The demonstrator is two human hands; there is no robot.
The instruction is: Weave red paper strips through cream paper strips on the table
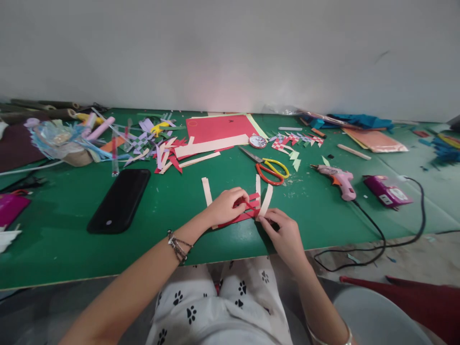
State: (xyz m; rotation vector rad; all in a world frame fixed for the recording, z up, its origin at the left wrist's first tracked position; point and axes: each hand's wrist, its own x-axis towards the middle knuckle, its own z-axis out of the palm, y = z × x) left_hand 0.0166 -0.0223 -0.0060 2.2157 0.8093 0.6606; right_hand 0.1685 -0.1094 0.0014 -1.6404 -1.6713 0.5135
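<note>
Red paper strips [235, 220] and pale cream paper strips [266, 199] cross each other in a partly woven piece near the table's front edge. My left hand [230, 205] lies over its middle, with thumb and fingers pinching a red strip. At the piece's right side, my right hand [282, 230] pinches the lower end of a cream strip between thumb and forefinger. Another cream strip [207, 190] sticks up on the left. My left hand and fingers hide part of the weave. Scissors [271, 167] with red and yellow handles lie open just beyond.
A black phone [120, 201] lies on the green table [172, 249] at left. To the right are a pink glue gun [338, 179], its black cord and a purple box [388, 190]. Red paper sheets [219, 129], paper scraps [168, 155] and a round tin [258, 141] lie farther back.
</note>
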